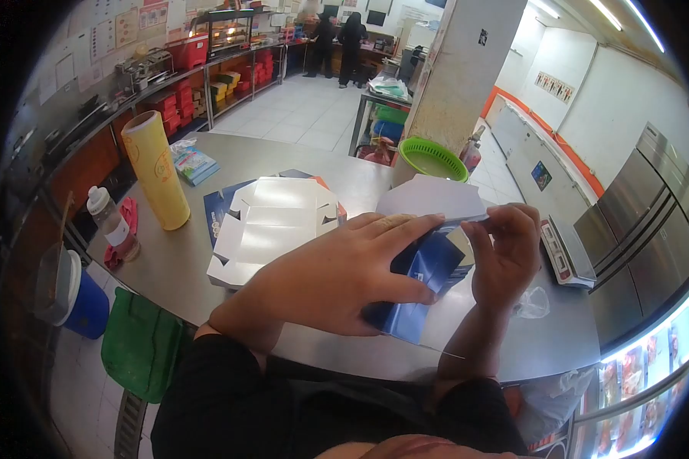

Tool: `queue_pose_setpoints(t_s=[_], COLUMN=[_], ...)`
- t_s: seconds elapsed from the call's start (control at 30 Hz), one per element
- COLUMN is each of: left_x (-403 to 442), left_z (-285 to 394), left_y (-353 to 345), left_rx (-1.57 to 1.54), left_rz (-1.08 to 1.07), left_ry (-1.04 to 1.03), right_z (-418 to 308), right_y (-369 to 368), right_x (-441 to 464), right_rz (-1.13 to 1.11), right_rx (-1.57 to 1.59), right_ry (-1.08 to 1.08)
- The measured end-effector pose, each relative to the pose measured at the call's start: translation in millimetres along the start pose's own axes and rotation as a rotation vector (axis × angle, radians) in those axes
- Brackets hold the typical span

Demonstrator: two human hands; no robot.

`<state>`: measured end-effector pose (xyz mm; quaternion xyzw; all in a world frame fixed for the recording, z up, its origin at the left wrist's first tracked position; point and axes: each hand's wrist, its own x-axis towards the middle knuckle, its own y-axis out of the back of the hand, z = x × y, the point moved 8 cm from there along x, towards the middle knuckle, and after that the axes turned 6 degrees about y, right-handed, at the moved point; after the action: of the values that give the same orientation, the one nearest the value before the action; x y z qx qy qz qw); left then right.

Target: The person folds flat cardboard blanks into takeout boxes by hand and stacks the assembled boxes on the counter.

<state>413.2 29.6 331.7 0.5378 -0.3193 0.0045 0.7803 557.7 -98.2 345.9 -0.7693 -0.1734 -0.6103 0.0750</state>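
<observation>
A blue cardboard box with a white inside stands partly folded in front of me, its white lid panel raised at the far side. My left hand lies across the box, thumb on the blue side and fingers over the top edge. With thumb and fingertips, my right hand pinches the white edge at the box's right corner. Part of the box is hidden under my left hand. Left of it lies a stack of flat, unfolded box blanks, mostly white side up, with blue edges showing underneath.
On the steel table stand a yellow cling-film roll, a spray bottle by a red cloth, and a blue packet. A green basket and a scale are rightward. Two people stand far back.
</observation>
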Motion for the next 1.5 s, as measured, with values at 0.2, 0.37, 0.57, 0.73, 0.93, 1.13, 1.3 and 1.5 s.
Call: queue_pose_setpoints(t_s=[0.2, 0.37, 0.57, 0.73, 0.93, 1.13, 1.3, 1.5], left_x=[-4, -6, -10, -8, -10, -9, -7, -2], left_z=[4, 6, 10, 23, 25, 21, 12, 12], left_y=[0, -4, 10, 6, -2, 7, 17, 13], left_rx=[-0.174, -0.042, -0.103, -0.084, 0.001, 0.012, -0.060, -0.074], left_rz=[-0.037, -0.108, -0.109, -0.147, -0.141, -0.093, 0.138, 0.170], left_ry=[-0.041, 0.023, 0.025, -0.024, -0.014, 0.057, 0.088, 0.039], right_z=[-11, -7, -18, -29, -21, -26, -54, -8], right_y=[5, -5, -9, 1, 2, 2, -8, -4], right_x=[0, -4, 3, -1, -3, 2, 8, -4], right_rz=[0.001, -0.045, -0.126, -0.140, -0.071, -0.182, -0.311, -0.222], right_rx=[-0.164, -0.118, 0.026, -0.108, -0.087, -0.044, 0.019, -0.096], right_ry=[0.088, 0.000, 0.139, 0.258, 0.014, 0.145, 0.350, -0.160])
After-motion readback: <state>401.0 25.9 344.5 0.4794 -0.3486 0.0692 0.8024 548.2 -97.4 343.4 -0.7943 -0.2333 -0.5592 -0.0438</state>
